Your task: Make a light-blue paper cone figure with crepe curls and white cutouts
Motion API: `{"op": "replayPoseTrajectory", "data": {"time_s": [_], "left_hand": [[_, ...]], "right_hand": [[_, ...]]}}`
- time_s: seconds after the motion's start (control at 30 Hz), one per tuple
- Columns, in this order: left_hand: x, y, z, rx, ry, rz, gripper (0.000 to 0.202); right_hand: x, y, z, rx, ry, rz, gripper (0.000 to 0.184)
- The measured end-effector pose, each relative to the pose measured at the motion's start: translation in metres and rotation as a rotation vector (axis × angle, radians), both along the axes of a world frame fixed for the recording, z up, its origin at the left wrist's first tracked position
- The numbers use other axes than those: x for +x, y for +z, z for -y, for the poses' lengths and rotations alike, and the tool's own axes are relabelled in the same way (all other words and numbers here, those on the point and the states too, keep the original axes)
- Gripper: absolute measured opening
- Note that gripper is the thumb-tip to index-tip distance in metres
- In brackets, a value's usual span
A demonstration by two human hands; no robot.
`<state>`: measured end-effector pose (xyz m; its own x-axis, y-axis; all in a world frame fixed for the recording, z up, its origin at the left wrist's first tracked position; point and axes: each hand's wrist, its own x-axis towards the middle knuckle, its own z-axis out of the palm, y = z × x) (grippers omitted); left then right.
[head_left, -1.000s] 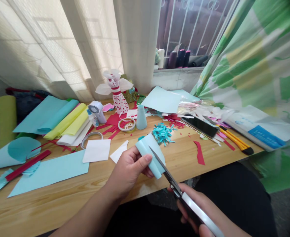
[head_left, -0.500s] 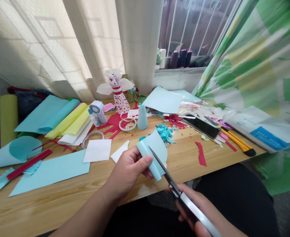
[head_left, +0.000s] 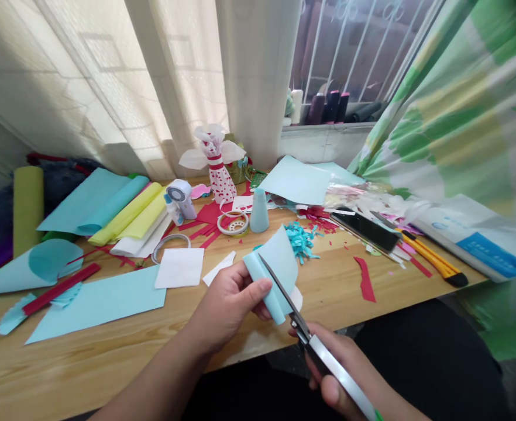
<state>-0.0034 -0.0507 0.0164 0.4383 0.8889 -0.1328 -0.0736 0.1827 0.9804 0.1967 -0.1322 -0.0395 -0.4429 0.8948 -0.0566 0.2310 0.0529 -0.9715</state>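
Observation:
Over the front of the table, my left hand (head_left: 236,298) pinches a curled piece of light blue paper (head_left: 282,257), thumb on top and fingers beneath. My right hand (head_left: 337,356) is wrapped round the handles of a pair of scissors (head_left: 304,327). The blades lie along the paper's folded part and point up and left, close to my left thumb. Behind the paper lies a heap of teal paper shreds (head_left: 302,241). A light blue paper cone (head_left: 259,211) stands upright just beyond. Part of a white scrap shows beneath the held paper.
On the left lie a flat blue sheet (head_left: 104,304), a white square (head_left: 179,268) and rolls of coloured paper (head_left: 126,213). Tape rolls (head_left: 233,223) and a small fan (head_left: 181,197) stand mid-table. A phone (head_left: 365,228) and a yellow utility knife (head_left: 433,257) lie right.
The view has shifted slightly, so the table things sit further right. The scissors have moved a little left along the paper, and the paper's far edge has tilted up slightly.

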Motion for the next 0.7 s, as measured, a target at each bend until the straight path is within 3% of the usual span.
{"op": "replayPoseTrajectory", "data": {"time_s": [0.33,0.53,0.63,0.7], "left_hand": [[-0.028,0.001,-0.009,0.035,0.086,-0.016,0.025],[-0.051,-0.001,-0.011,0.040,0.164,-0.031,0.024],[-0.062,0.003,-0.012,0.043,0.270,-0.040,0.021],[-0.068,0.007,-0.015,0.046,0.334,-0.042,0.020]], "right_hand": [[-0.024,0.018,-0.026,0.011,0.112,-0.041,0.069],[-0.049,0.022,-0.045,0.103,0.105,0.016,0.071],[-0.040,0.035,-0.052,0.144,0.107,0.032,0.069],[-0.017,0.044,-0.058,0.189,0.010,0.126,0.063]]}}
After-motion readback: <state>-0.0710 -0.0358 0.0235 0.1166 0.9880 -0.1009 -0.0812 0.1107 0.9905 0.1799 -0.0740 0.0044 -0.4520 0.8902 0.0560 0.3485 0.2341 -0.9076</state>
